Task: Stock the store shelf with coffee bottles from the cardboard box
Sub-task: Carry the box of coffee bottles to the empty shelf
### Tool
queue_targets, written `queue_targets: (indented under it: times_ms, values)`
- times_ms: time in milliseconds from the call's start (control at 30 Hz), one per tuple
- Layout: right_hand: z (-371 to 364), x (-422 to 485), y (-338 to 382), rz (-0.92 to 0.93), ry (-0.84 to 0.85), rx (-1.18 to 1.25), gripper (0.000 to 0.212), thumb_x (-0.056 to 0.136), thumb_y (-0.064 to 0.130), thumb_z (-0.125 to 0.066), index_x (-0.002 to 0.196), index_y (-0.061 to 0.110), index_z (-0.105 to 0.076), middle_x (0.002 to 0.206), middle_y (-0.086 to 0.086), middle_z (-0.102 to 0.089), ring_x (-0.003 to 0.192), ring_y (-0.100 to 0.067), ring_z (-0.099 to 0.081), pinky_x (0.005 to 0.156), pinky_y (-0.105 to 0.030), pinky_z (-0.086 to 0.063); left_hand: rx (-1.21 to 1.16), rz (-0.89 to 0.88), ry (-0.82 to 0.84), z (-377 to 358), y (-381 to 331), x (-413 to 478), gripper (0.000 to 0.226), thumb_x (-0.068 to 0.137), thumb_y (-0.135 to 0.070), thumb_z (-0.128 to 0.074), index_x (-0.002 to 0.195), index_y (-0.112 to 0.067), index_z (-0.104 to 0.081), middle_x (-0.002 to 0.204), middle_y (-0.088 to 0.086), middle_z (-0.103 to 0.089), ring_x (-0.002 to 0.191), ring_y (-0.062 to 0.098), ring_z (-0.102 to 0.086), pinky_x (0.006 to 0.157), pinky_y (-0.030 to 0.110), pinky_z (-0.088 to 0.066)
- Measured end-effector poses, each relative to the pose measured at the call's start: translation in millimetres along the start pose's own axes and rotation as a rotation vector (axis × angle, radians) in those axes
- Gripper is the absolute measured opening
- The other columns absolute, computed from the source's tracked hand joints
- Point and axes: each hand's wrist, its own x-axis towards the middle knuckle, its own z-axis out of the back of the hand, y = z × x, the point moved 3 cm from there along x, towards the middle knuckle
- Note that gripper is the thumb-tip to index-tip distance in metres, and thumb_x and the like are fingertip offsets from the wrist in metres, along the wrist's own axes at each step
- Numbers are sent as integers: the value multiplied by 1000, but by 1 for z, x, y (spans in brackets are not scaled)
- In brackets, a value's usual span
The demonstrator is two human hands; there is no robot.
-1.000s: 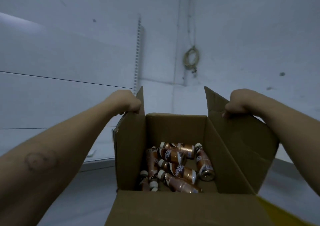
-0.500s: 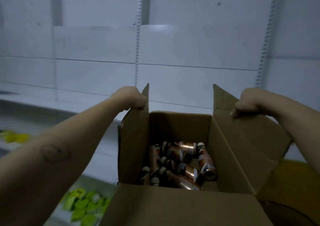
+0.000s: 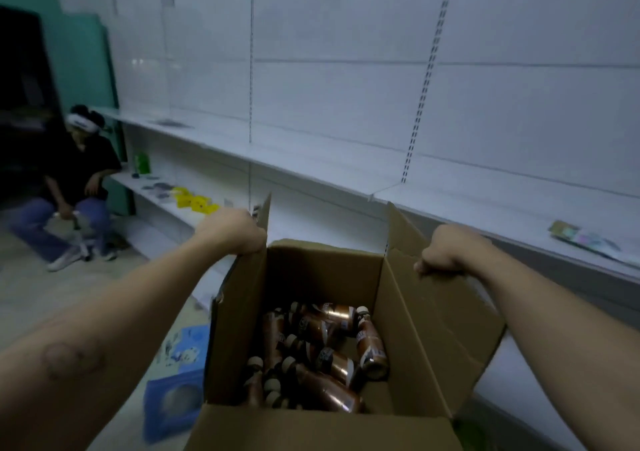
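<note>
Only the head view to go on here. The cardboard box [image 3: 322,277] is held up in front of the store shelf [image 3: 311,160] and carried by its two side flaps. The left hand [image 3: 239,231] is curled tight over the top edge of the left flap [image 3: 242,312], and the right hand [image 3: 446,253] is clamped the same way on the right flap [image 3: 443,329]. The coffee bottles [image 3: 322,357] are all inside the box, lying in a loose heap on its bottom, none upright, so nothing is stocked yet.

Some yellow packs [image 3: 194,202] are seen on a lower shelf to the left, a flat packet [image 3: 581,239] on the shelf to the right, blue packets [image 3: 173,395] on the floor by the box, and a seated person [image 3: 79,173] far left.

Risk-wise, the whole weight is probably hung on thin flaps, so a flap could be torn or folded and the box tipped. The loose bottles would likely be rolled to one side by any tilt, and the blue packets could be stepped on when the box is set down.
</note>
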Motion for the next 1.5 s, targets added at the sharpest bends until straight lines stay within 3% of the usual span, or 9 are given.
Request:
queue_targets:
  times_ms: [167, 367, 500, 667, 767, 967, 1200, 1333, 1500]
  values:
    - [-67, 36, 57, 0, 63, 26, 37, 74, 45, -76, 64, 11, -64, 66, -4, -65, 65, -22, -63, 64, -31, -51, 44, 1, 80, -43, 58, 45, 20, 77, -31, -52, 65, -15, -52, 68, 4, -55, 64, 20, -54, 58, 27, -41]
    - [-146, 67, 80, -45, 100, 2, 31, 79, 43, -69, 72, 14, -58, 76, -2, -62, 71, -20, -60, 63, -29, -47, 70, 2, 145, -113, 96, 74, 22, 77, -32, -53, 63, -17, -50, 65, 3, -55, 61, 18, -54, 53, 25, -38]
    - [-201, 84, 73, -85, 87, -4, 29, 82, 43, -64, 72, 18, -57, 74, 1, -61, 69, -17, -59, 56, -26, -43, 84, 9, 302, -173, 103, 79, 22, 76, -30, -52, 64, -15, -43, 68, 3, -49, 78, 27, -59, 65, 29, -44]
    - [-257, 115, 62, -105, 135, -31, 25, 85, 41, -61, 77, 18, -56, 81, -1, -60, 72, -19, -56, 54, -25, -39, 82, 28, 423, -237, 96, 92, 19, 79, -30, -52, 79, -11, -53, 88, 8, -57, 91, 28, -61, 78, 33, -51]
    - [-277, 131, 57, -133, 135, -53, 28, 86, 43, -60, 76, 18, -56, 81, -3, -57, 70, -20, -52, 54, -25, -36, 111, 12, 453, -268, 90, 100, 22, 81, -32, -53, 83, -11, -52, 90, 10, -55, 94, 31, -60, 78, 35, -49]
    - [-322, 154, 57, -149, 215, -83, 30, 83, 43, -59, 83, 13, -62, 83, -4, -61, 80, -23, -59, 62, -29, -46, 128, 11, 550, -322, 97, 112, 25, 82, -33, -52, 66, -14, -47, 73, 5, -51, 77, 28, -56, 68, 35, -47]
    - [-391, 165, 66, -200, 383, -63, 36, 86, 48, -57, 79, 13, -61, 92, -11, -65, 84, -28, -61, 66, -31, -47, 177, -67, 641, -386, 131, 139, 24, 79, -38, -53, 79, -15, -52, 73, 5, -52, 77, 26, -57, 63, 33, -45]
    - [-425, 162, 83, -300, 404, -68, 49, 88, 51, -55, 101, 5, -66, 109, -16, -67, 102, -31, -63, 79, -34, -48, 152, -141, 699, -418, 148, 165, 30, 77, -40, -53, 86, -12, -61, 88, 9, -62, 84, 29, -62, 64, 32, -46]
    - [-466, 123, 101, -485, 437, -138, 57, 91, 58, -45, 122, 12, -59, 127, -10, -59, 119, -27, -54, 97, -34, -44, 139, -239, 773, -444, 166, 193, 40, 81, -41, -53, 103, -10, -66, 109, 10, -67, 101, 29, -64, 75, 33, -50]
